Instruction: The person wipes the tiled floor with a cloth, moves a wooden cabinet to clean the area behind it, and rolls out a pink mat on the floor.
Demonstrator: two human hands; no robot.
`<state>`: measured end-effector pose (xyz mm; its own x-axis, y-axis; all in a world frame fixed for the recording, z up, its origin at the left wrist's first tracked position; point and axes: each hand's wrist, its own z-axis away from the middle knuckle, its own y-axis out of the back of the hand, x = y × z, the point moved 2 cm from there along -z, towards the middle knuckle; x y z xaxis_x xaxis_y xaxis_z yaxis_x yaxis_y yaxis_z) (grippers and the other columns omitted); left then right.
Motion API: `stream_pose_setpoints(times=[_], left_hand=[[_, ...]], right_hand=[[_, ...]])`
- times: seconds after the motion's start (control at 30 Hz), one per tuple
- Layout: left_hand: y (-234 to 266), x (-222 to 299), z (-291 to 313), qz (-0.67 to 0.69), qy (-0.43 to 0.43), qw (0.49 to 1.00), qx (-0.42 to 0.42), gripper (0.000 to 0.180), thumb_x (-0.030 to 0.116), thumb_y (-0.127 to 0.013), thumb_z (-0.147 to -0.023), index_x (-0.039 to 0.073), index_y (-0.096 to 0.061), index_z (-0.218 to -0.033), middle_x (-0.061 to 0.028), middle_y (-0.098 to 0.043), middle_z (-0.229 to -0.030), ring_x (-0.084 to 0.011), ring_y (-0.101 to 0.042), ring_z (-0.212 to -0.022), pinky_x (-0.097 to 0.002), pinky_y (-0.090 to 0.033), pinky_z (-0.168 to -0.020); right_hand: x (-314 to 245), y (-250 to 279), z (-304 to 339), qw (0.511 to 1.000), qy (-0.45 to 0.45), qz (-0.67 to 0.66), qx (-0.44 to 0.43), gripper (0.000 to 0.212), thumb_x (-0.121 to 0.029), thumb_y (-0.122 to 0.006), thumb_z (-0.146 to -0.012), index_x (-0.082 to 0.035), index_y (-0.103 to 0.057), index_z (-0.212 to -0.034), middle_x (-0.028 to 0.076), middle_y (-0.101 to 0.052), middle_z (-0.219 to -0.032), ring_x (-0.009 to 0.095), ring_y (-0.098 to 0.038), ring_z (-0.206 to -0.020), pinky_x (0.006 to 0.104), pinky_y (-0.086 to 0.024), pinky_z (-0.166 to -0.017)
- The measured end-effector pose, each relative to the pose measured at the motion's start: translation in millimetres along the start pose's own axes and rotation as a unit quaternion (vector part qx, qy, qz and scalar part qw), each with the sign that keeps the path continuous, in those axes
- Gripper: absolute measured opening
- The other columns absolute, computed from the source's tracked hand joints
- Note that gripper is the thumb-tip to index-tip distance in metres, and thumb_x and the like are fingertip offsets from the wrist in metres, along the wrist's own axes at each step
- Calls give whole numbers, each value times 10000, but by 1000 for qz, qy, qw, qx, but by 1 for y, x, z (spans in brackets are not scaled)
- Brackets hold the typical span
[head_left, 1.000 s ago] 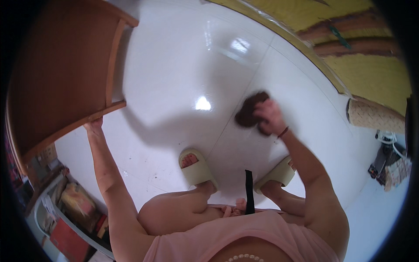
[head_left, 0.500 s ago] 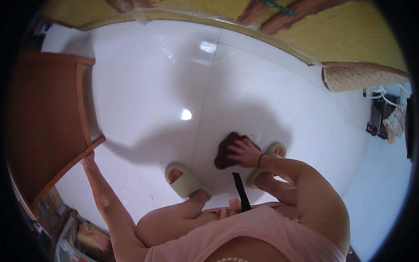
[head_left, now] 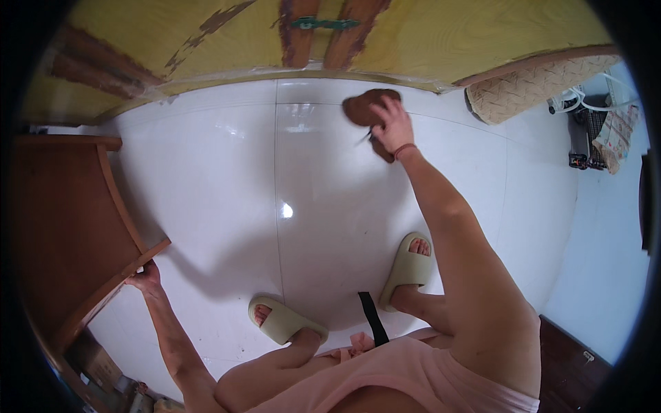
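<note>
Head view: the brown cloth [head_left: 370, 107] is on the white floor [head_left: 206, 186], just short of the yellow wooden front [head_left: 441, 41], whose upper part is cut off. The right hand [head_left: 392, 128] is over the cloth, its fingers apart and bent down onto it; the thumb is hard to make out, and I cannot tell whether they clamp the cloth or only press it. Farther from the yellow front, to its left, the left hand [head_left: 145, 276] touches the edge of a brown wooden piece of furniture [head_left: 69, 213]; these fingers are largely hidden, so I cannot tell how they close. The dark rim cuts off the furniture, leaving its kind unclear. A rolled mat [head_left: 530, 89] lies beside the right end of the yellow front, near a jumble with a white cable [head_left: 582, 104], too small to sort out. Pale green slippers [head_left: 284, 322] are well apart from the yellow front
</note>
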<state>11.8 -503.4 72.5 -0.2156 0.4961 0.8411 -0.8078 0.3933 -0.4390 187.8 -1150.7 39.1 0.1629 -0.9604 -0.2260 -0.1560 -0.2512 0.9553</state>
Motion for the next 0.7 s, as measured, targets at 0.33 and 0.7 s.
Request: stream_pose_setpoints(times=[0.33, 0.7], left_hand=[[-49, -64, 64, 13, -43, 986, -163, 796, 647, -687, -390, 154, -501, -987, 35, -479, -1083, -171, -411, -1055, -351, -342, -944], [-48, -85, 145, 112, 89, 990, 11, 505, 515, -455, -791, 145, -428, -1133, 14, -472, -1130, -194, -444, -1063, -377, -422, -850]], right_hand=[[165, 38, 152, 870, -480, 104, -35, 644, -382, -542, -724, -145, -319, -1280, 115, -316, -1314, 300, -234, -1230, 419, -187, -1015], [-69, 32, 43, 983, -143, -25, 115, 464, -210, -557, -751, -92, -418, -1178, 117, -334, -1280, 307, -298, -1185, 477, -237, -947]])
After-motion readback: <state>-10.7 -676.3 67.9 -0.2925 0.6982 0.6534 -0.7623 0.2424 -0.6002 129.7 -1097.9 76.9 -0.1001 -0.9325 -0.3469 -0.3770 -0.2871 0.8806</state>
